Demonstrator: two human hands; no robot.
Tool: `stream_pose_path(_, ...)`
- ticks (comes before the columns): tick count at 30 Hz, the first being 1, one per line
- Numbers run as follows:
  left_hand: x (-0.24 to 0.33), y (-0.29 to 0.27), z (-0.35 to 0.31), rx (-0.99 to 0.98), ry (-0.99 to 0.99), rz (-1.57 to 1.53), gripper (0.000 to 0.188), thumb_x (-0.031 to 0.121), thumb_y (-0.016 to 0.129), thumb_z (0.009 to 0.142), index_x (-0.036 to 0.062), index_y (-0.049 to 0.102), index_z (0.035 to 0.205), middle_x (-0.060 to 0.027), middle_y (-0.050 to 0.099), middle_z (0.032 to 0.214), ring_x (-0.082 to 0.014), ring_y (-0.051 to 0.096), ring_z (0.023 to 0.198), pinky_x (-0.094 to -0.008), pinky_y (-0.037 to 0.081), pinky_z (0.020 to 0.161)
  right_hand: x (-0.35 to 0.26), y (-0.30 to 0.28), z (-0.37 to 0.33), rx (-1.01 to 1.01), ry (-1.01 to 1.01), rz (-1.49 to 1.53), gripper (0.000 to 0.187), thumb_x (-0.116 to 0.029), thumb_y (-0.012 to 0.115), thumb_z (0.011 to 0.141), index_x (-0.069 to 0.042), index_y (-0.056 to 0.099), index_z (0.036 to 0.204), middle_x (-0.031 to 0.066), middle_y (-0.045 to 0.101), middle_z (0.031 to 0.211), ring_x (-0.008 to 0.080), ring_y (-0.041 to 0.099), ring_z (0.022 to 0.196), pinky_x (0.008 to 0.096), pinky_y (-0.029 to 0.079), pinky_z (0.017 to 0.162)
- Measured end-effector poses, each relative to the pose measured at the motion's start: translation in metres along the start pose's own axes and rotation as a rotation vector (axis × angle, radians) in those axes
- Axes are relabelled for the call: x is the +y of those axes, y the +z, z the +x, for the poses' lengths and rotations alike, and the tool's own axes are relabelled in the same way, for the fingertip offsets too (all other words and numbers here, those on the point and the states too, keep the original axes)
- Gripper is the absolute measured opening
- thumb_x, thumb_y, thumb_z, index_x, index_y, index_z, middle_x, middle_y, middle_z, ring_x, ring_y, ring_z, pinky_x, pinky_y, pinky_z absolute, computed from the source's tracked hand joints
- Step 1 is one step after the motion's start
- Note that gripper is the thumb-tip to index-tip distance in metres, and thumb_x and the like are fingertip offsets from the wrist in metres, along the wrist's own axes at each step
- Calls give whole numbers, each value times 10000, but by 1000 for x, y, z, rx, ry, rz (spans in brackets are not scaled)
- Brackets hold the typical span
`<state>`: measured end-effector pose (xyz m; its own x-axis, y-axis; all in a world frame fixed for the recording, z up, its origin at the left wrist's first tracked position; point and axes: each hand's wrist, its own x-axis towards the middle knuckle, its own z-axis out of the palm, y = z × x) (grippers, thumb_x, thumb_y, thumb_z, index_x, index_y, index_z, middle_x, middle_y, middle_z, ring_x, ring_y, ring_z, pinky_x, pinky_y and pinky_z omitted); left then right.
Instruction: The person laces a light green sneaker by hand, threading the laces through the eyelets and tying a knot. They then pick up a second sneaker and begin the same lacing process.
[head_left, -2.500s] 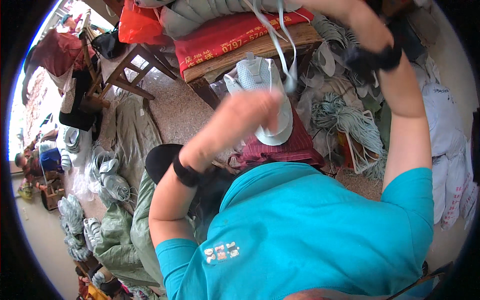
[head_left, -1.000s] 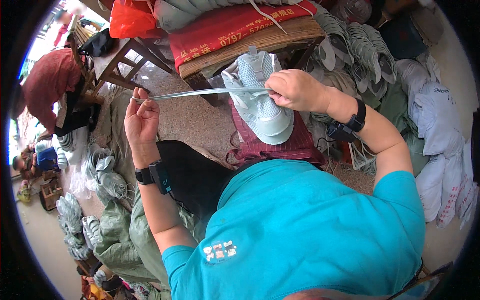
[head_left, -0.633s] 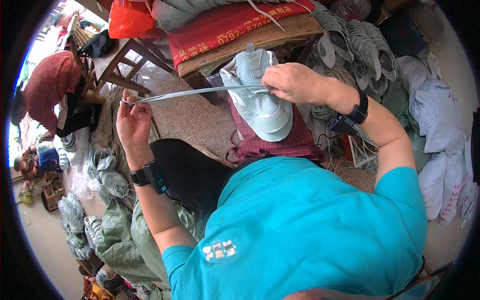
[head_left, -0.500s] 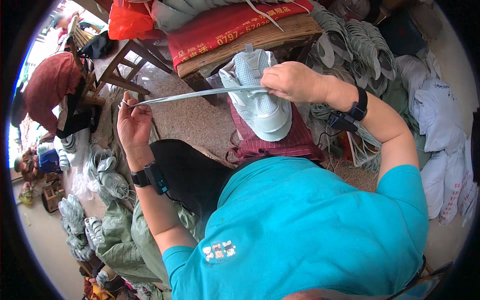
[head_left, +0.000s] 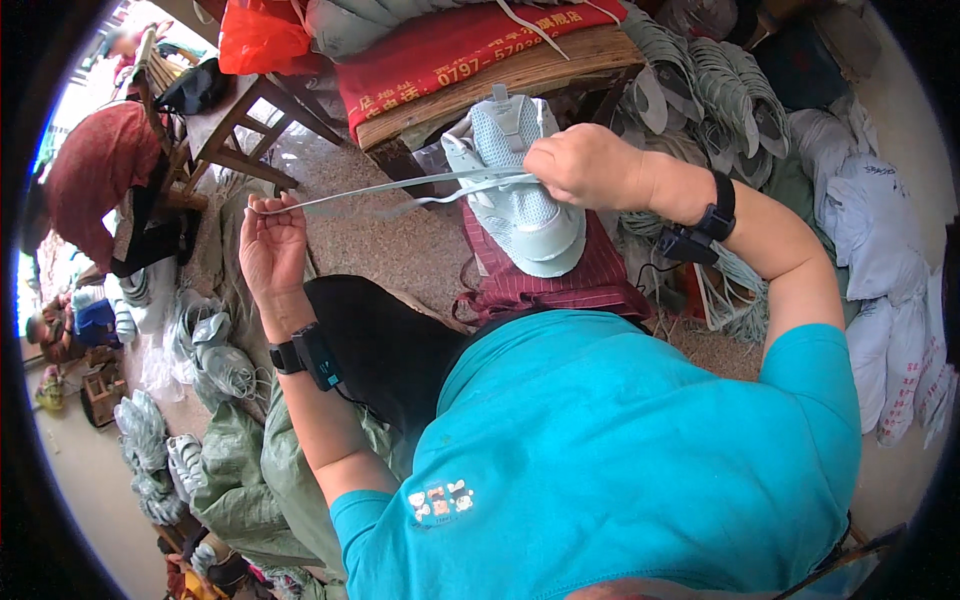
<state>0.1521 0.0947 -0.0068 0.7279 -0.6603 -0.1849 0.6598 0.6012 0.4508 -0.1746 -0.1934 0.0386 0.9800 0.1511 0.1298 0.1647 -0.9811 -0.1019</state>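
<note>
A pale grey-green sneaker point(head_left: 545, 245) rests toe toward me on a maroon striped cloth point(head_left: 500, 285) over my lap. Out to the left, my left hand point(head_left: 272, 250) pinches the far end of a pale shoelace point(head_left: 385, 187) between thumb and fingertips, palm up. Two strands run from there across to the sneaker: the upper one is taut, the lower one sags in a wave. Over the sneaker's lacing area, my right hand point(head_left: 590, 168) is closed on the lace close to the eyelets. Its fingers hide part of the eyelet rows.
Ahead stands a wooden bench point(head_left: 500, 90) with a red printed cloth and pale shoe parts on it. Bundled shoe uppers point(head_left: 735, 95) and white sacks point(head_left: 880, 240) line the right side. A wooden chair point(head_left: 245, 130), another person in red point(head_left: 105, 180) and green sacks point(head_left: 245, 470) are at left.
The lace strands, stretched together as one band before, have come apart, and the lower one now hangs slack. My left hand has shifted slightly; my right hand stays at the sneaker.
</note>
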Motion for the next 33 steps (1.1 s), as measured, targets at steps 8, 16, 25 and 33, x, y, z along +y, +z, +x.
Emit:
stream_pose_path(8,30,-32,7,-128,-127,4,93,81,504,1013,8,542,968,16,419,642,-98,346,567,-246,309,541,4,27,-18,349,-29,84,234,-76,666,790,-41,543,987,80,609,853,257,634,786,362,505,665)
stream_pose_path(16,54,-13,2,51,10,43,138,95,463,1041,-20,528,1001,0,388,662,-97,323,559,-248,291,531,22,-47,-37,666,637,1401,165,-173,505,1019,-49,601,967,-35,485,685,56,394,532,217,354,495)
stream_pose_path(25,126,-71,3,101,198,138,57,24,499,995,-20,529,975,-15,450,684,-118,316,557,-257,311,549,162,-89,-147,1204,829,1795,180,-55,478,1005,64,500,1138,-34,349,648,72,317,505,230,313,510)
stream_pose_path(33,43,-34,-13,255,372,855,203,204,546,1009,45,661,1061,66,453,689,-45,375,561,-224,308,509,200,-48,-251,1341,1297,1254,328,-29,498,921,33,579,1232,-55,472,726,47,369,503,207,277,410)
